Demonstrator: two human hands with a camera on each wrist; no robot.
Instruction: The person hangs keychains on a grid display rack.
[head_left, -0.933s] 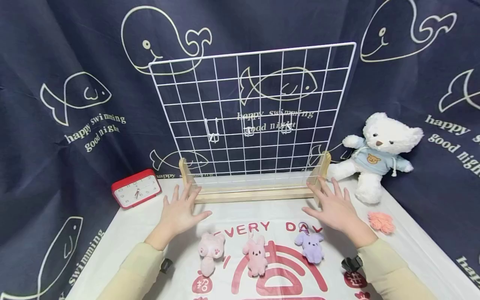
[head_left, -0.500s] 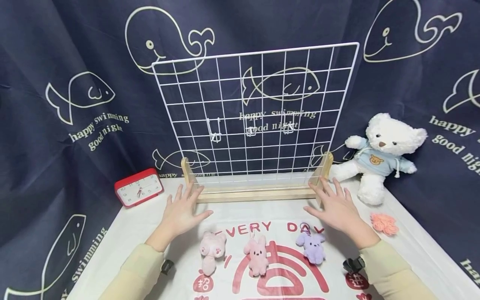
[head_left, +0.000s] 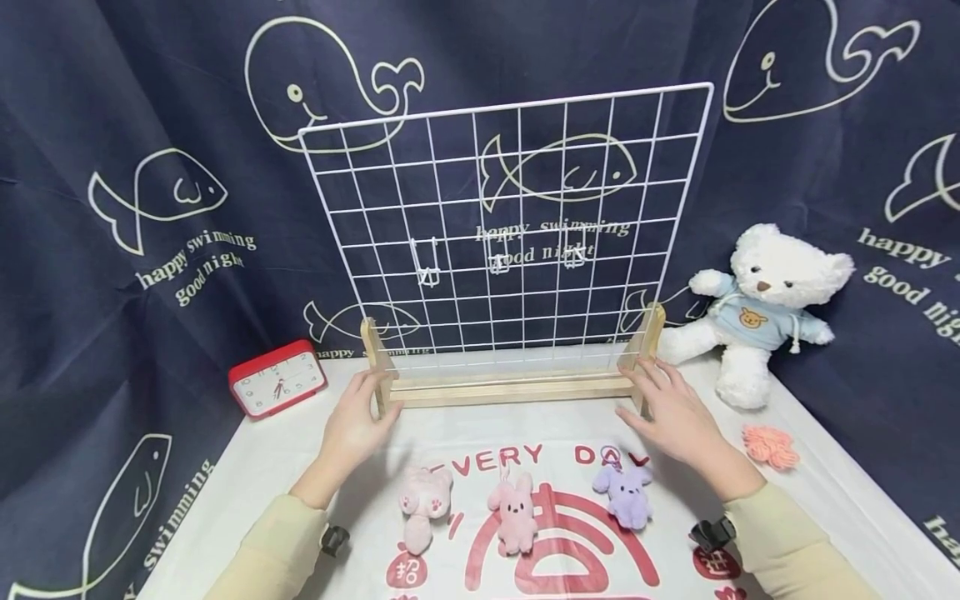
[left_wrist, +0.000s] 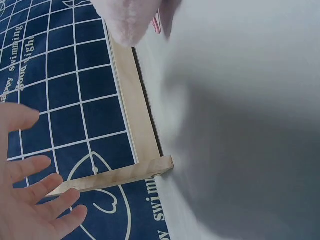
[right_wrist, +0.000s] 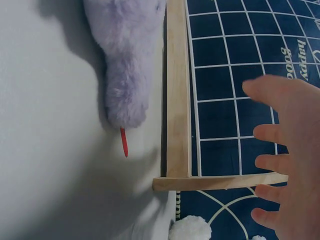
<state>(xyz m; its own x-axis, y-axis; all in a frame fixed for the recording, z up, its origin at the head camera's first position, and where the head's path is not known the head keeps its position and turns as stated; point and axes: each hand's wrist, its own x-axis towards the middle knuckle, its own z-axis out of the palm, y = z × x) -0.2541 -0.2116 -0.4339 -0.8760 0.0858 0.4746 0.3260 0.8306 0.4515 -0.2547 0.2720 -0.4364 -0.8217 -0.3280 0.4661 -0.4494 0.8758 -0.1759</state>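
A white wire grid panel stands upright in a wooden base. At its left wooden foot is my left hand, thumb in front and fingers along the outer side. My right hand is at the right foot in the same way. Both wrist views show relaxed fingers, set well apart from the thumb. Three white hooks hang on the grid. A pale pink plush pendant, a pink bunny pendant and a purple plush pendant lie between my forearms.
A red alarm clock stands at the back left. A white teddy bear in a blue top sits at the back right, with a coral yarn bundle in front of it. Dark printed cloth hangs behind the white table.
Both hands, spread wider before, have drawn in around the feet of the stand. My left thumb has moved back toward the left foot. The pendants have stayed in place.
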